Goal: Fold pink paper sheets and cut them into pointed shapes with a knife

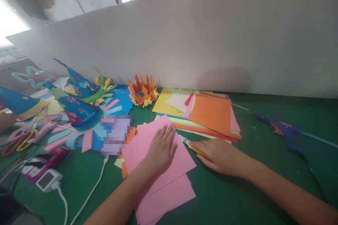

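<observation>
My left hand [161, 149] lies flat on a sheet of pink paper [139, 144], fingers stretched toward its far edge. More pink sheets [174, 193] stick out beneath it, nearer to me. In my right hand [220, 154] is a yellow utility knife [200, 152], gripped close to the green tabletop [237, 197]. Its blade end points left and rests by the right edge of the pink paper. Whether the tip touches the paper I cannot tell. Orange paper scraps [131, 134] show along the left side of the pink sheets.
Coloured paper [211, 112] is stacked behind my hands, beside an orange paper crown [142, 91]. Blue cone hats [79, 110], scissors [26, 139] and paper strips crowd the left. A blue glue gun [285, 132] lies right. White cables [92, 186] cross front left. Another person's hand [6, 121] shows at far left.
</observation>
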Demonstrator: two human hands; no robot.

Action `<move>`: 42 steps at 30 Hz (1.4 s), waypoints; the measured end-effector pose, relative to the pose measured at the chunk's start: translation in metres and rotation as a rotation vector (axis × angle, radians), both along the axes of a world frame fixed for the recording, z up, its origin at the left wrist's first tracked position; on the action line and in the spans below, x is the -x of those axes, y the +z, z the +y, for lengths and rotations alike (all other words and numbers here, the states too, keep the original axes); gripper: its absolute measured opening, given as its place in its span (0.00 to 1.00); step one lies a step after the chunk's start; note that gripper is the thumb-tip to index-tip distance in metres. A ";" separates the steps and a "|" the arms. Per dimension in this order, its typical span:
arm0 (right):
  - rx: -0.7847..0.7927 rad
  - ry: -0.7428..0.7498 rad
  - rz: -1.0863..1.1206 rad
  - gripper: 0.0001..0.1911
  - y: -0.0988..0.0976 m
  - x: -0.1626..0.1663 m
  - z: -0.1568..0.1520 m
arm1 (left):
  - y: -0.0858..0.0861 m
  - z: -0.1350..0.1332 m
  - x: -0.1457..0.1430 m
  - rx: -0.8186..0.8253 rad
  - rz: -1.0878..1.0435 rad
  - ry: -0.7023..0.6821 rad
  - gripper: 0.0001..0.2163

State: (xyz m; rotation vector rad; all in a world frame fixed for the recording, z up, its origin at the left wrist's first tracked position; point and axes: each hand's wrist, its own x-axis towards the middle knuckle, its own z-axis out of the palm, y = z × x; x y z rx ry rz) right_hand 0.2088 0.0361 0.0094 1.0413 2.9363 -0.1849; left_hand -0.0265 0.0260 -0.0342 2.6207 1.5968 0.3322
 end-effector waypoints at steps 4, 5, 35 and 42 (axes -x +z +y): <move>-0.020 0.003 0.010 0.21 -0.001 0.001 0.002 | 0.005 -0.001 -0.001 0.026 -0.018 0.002 0.23; -0.021 0.013 0.014 0.21 -0.001 0.000 0.002 | 0.007 -0.001 -0.001 0.028 -0.035 0.011 0.23; -0.026 0.018 0.048 0.20 -0.005 -0.005 -0.016 | -0.002 0.004 0.005 -0.053 0.004 0.025 0.23; -0.120 0.017 0.008 0.20 -0.007 0.004 -0.013 | 0.002 0.004 0.005 0.000 0.032 0.031 0.24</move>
